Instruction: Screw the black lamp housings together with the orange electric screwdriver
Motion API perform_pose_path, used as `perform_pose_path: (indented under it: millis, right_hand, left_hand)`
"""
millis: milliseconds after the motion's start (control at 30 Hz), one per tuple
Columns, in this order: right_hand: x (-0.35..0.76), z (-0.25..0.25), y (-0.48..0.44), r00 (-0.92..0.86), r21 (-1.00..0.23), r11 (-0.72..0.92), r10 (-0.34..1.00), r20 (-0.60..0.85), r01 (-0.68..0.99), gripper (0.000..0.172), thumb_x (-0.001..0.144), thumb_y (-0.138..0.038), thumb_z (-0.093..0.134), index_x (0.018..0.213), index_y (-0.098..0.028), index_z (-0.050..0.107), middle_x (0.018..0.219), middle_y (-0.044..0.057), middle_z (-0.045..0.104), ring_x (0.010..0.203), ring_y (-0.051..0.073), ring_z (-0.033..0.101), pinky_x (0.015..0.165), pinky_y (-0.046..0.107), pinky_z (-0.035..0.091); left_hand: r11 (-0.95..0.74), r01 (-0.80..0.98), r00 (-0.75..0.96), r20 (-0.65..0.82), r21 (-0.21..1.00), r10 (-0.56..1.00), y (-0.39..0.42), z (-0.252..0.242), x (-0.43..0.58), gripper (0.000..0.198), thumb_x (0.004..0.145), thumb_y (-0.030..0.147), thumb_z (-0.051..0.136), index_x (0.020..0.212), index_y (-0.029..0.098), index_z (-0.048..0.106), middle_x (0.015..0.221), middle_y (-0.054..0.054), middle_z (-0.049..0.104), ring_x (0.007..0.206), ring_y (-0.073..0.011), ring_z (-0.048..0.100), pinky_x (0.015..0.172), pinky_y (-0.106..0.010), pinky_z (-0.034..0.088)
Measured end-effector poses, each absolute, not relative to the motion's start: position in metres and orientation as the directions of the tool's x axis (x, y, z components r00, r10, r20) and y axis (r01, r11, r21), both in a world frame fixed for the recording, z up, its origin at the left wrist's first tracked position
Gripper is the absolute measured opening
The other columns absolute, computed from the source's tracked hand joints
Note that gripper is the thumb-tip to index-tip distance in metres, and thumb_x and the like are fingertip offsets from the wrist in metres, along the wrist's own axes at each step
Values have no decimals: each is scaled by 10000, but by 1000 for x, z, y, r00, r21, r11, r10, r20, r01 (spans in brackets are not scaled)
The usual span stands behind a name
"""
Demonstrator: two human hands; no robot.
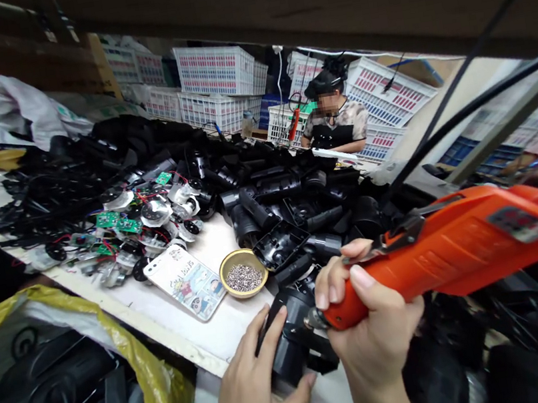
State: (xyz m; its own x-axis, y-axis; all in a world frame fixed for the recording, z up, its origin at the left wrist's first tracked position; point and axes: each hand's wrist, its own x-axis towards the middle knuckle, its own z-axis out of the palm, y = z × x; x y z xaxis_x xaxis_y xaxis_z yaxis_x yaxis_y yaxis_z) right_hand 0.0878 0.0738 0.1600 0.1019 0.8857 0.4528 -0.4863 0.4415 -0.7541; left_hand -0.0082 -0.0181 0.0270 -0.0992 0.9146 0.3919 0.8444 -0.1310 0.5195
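My left hand [261, 384] holds a black plastic housing [291, 350] on the table, its fingers along the left side and the thumb at the lower edge. An orange electric screwdriver [447, 245] is gripped in my right hand [374, 314], its tip pointing left at the housing. Whether the tip touches a screw is too small to tell. Just above the housing, a round bowl [245, 288] holds small metal screws. A phone in a cartoon-printed case [186, 282] lies left of the bowl.
Black plastic parts [267, 188] are heaped behind the bowl. Green circuit boards with wires [121, 223] lie at the left. A yellow-edged bag [141, 362] of black parts stands lower left. Farther back are stacked white crates [214, 71] and a seated person [335, 121].
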Motion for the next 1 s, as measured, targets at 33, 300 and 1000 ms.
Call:
perform_pose_path:
  millis: [33,300,1000]
  right_hand:
    - [87,159,75,95,-752,438,886,453,-492,96,824,-234,682,907,-192,659,521,-56,524,424,111,508,441,207,430]
    - [86,152,75,53,-779,421,891,450,-465,95,865,-238,699,937,-191,659,557,-49,547,453,111,522,474,218,411]
    - [87,150,81,12,-779,411,887,461,-474,89,873,-227,670,952,-196,644,553,-57,545,442,109,511,467,217,419]
  left_hand:
    - [-124,836,-107,380,535,919,-19,27,-7,825,883,387,698,1591,354,275,1546,-95,536,1353,-271,617,1018,-429,621]
    - [-92,803,-142,340,588,929,-21,30,-3,824,875,347,692,1587,386,279,1559,-66,527,1378,-261,595,1060,-441,594]
    - [-126,815,-111,365,566,924,-19,26,-7,812,900,305,656,1613,354,269,1568,-78,515,1374,-261,596,1085,-444,580]
